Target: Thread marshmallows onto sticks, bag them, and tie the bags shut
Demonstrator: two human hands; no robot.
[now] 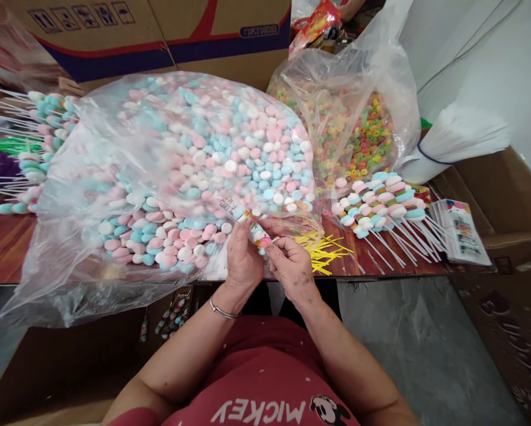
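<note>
My left hand (243,257) and my right hand (292,266) meet at the table's near edge, both pinched on a small wrapped candy skewer (251,225) in a printed clear sleeve. The skewer points up and left toward a big clear bag of pink, blue and white marshmallow candies (194,160). Just right of my right hand lies a heap of yellow twist ties (321,251). A silver bangle sits on my left wrist.
A second clear bag holds coloured ring candies (354,136). Finished candy skewers (380,204) lie right of it, with more skewers (38,142) at the far left. Printed sleeves (463,231) and a bundle of white sticks (451,142) are at the right. Cardboard boxes (158,35) stand behind.
</note>
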